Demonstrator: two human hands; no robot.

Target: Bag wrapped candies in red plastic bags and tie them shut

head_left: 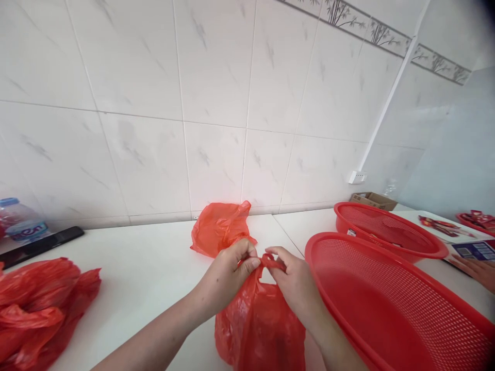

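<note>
Both hands are at the gathered top of a filled red plastic bag [263, 324] near the front edge of the view. My left hand [235, 270] pinches the twisted plastic between thumb and fingers. On the other side, my right hand [290, 273] grips a looped handle of the same bag. The bag's contents are dim through the plastic. Just behind my hands, a second, crumpled red bag [220, 226] lies by the wall.
At the left are a heap of red bags [34, 309], a black phone-like object [42, 245] and a water bottle [21, 221]. Two red baskets [371, 304] [390, 226] stand at the right. A cardboard box [373, 200] is behind them. Another person's hand [475, 270] rests at the far right.
</note>
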